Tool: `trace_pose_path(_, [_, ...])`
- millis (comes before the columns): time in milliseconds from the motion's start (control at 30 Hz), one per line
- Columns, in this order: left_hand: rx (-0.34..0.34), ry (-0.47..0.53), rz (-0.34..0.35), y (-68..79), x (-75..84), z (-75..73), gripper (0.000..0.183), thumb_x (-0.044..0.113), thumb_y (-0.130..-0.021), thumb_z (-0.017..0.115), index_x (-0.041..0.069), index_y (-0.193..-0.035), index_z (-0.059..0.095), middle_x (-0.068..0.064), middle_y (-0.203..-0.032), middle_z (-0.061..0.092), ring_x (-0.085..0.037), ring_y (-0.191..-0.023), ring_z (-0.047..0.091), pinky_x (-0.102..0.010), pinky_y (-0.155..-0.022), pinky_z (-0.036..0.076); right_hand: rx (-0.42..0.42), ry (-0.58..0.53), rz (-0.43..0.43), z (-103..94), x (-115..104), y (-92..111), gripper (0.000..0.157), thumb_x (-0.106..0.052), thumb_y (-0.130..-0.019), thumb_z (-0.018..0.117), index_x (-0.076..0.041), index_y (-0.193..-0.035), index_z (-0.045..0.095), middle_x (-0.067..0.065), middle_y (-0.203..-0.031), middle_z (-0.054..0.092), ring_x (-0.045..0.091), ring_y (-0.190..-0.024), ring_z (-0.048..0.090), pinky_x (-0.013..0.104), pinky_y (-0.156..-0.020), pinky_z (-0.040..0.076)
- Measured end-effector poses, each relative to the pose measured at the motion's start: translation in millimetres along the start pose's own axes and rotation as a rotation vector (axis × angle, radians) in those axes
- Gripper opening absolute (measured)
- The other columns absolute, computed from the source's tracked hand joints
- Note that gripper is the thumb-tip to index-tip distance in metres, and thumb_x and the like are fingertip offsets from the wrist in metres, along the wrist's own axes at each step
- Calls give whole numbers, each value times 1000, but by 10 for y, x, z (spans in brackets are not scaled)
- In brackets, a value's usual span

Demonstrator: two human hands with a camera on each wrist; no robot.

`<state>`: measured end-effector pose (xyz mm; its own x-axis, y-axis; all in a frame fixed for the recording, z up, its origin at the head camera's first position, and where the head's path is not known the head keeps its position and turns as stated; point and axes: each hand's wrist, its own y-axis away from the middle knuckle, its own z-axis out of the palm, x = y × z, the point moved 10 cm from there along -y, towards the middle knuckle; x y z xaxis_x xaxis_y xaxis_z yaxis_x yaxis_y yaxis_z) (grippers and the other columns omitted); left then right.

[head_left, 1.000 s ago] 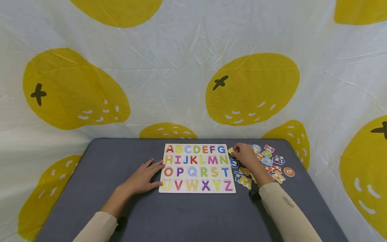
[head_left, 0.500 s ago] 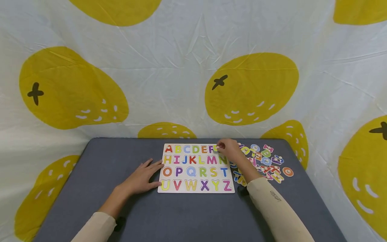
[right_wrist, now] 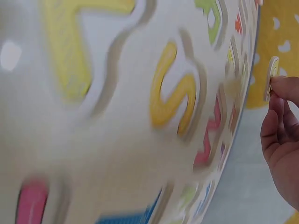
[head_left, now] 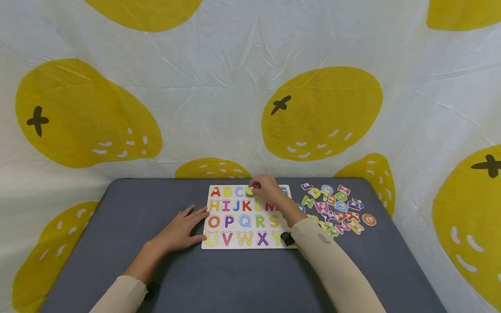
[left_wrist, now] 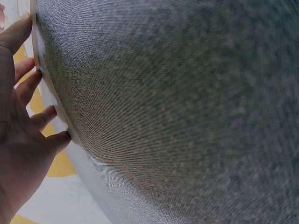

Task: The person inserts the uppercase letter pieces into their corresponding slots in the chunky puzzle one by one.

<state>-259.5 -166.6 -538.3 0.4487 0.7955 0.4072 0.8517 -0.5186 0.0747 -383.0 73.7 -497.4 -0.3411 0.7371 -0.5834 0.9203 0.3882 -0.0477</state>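
Observation:
My right hand (head_left: 268, 191) pinches a small yellow letter piece (right_wrist: 273, 77) between thumb and fingertips, over the top row of the white alphabet puzzle board (head_left: 232, 230). In the head view the piece overlaps the slot just right of the C, and its exact letter is hard to read. Coloured letters A to Z line the board in rows; the right hand and forearm cover part of its right side. At the board's left edge rests my left hand (head_left: 178, 232), fingers spread. The left wrist view shows its thumb and fingertips (left_wrist: 60, 137) at that edge.
Right of the board lies a loose spread of wooden letter pieces with knobs, including an orange O (head_left: 369, 219) at its right and a purple F (head_left: 306, 186) at the back. The dark grey table (head_left: 219, 282) meets a white curtain (head_left: 219, 121) printed with yellow fruit.
My right hand has moved left with the yellow letter piece, from the loose pieces across the board's top row. My left hand stays at the board's left edge. The head view has shifted slightly.

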Motion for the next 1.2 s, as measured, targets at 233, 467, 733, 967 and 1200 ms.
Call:
trace_pose_path(233, [0,-4,1,-3,0,-10,77,48,-93,74,19,-158,44,-3,-166,38,-47,-155,25,-74,-117,24,-75,-6,-21,312,-206,-195,8,-9,-97,70,-9,-103,77,3,-95,70,16,-87,62,31,-81,55])
trace_pose_path(467, [-5,-5,0,-1,15,-6,77,48,-93,74,19,-157,46,-4,-166,39,-48,-154,26,-75,-116,24,-120,60,-97,559,-459,-332,12,-8,-99,67,-9,-107,77,5,-101,72,17,-92,64,30,-85,55])
trace_pose_path(733, [11,-11,7,-8,6,13,76,48,-93,74,18,-158,46,-4,-166,39,-48,-154,27,-75,-116,25,-112,177,-100,704,-590,-405,17,-8,-102,64,-12,-111,78,5,-110,72,20,-101,66,40,-105,52])
trace_pose_path(967, [14,-8,7,-2,4,14,77,49,-93,73,19,-158,45,-4,-166,39,-47,-154,26,-75,-116,24,-113,256,-109,743,-638,-414,19,-12,-105,59,-13,-113,77,5,-114,70,21,-108,67,37,-106,52])
trace_pose_path(1200, [19,-15,5,-3,-3,8,75,49,-94,72,19,-158,45,-4,-166,40,-47,-154,27,-75,-116,25,-116,231,-65,720,-602,-418,17,-12,-103,63,-14,-113,77,4,-114,69,20,-106,66,33,-98,56])
